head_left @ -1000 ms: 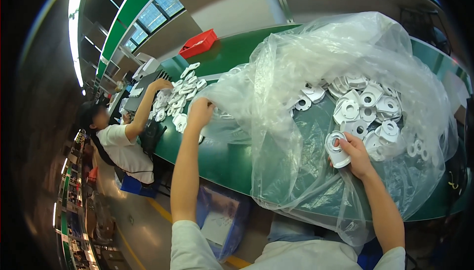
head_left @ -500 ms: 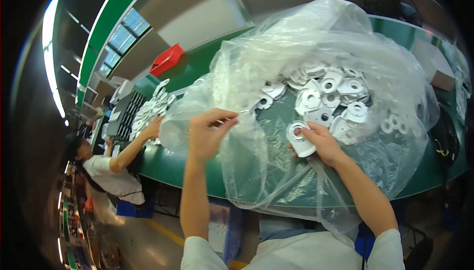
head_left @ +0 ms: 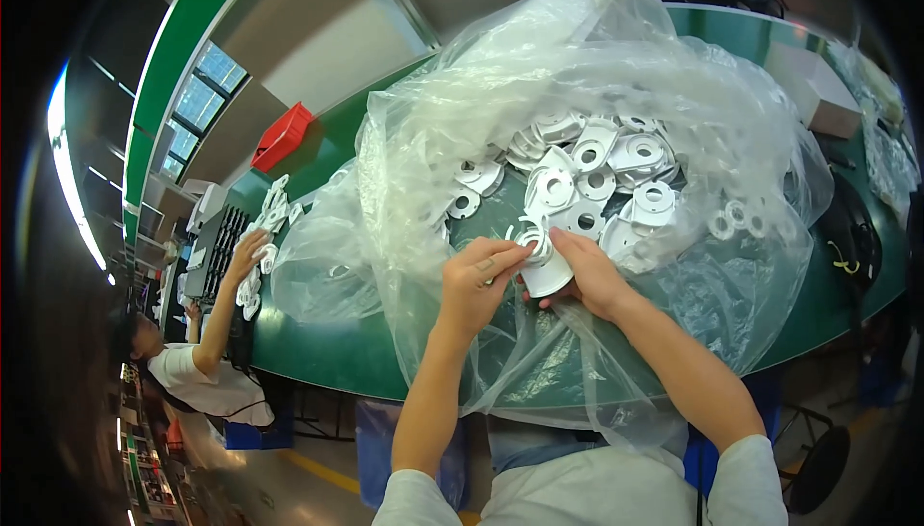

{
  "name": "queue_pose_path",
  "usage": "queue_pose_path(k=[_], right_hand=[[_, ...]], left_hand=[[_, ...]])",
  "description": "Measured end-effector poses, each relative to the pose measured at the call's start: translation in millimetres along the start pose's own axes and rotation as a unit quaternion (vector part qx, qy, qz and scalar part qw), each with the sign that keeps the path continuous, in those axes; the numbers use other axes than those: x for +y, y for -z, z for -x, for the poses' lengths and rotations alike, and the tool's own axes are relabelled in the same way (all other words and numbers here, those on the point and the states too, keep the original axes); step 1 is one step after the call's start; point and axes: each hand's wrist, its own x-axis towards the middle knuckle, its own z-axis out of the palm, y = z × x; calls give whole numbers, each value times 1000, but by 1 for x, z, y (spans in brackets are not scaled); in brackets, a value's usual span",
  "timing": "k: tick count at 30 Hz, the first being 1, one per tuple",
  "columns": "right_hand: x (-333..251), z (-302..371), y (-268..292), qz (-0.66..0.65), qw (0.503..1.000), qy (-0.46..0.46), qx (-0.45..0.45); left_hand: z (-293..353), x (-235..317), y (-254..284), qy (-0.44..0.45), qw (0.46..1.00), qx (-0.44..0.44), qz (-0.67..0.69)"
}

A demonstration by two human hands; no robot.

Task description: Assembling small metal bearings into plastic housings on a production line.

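Observation:
My right hand grips a white plastic part with a round ring at its upper end and a wider, rounded lower end. The thumb lies along its right side. My left hand is closed in a pinch at the ring. A thin white strip pokes up by its fingertips; the rest of it is hidden. Just beyond both hands lies a pile of similar white parts with round holes, inside a large clear plastic bag opened out on the green table.
A co-worker at the left reaches to another heap of white parts beside black trays. A red bin stands at the far left edge. At the right are a cardboard box and a black bundle.
My left hand has moved right with the thin strip, from apart to the ring of the white part. My view has shifted. The co-worker's arm has risen over the heap.

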Motion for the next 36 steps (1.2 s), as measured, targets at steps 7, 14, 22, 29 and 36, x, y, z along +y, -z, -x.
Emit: queue_pose_path(k=[7,14,22,29,36], right_hand=[[1,-1,-1,-11,1000,-5,-1],[3,0,1,-9,1000,-1,-10],[4,0,-1,0,1000,3,6],[11,-1,1,2,999,31,25],[12,0,5,23,997,70,24]], left_hand=[[2,-3,0,-83,995,-34,-37],[1,2,2,-101,988,-71,-90],[3,15,1,-137,969,-77,-193],[5,18,-4,-146,961,-83,-220],[6,17,-11,-146,968,-53,-199]])
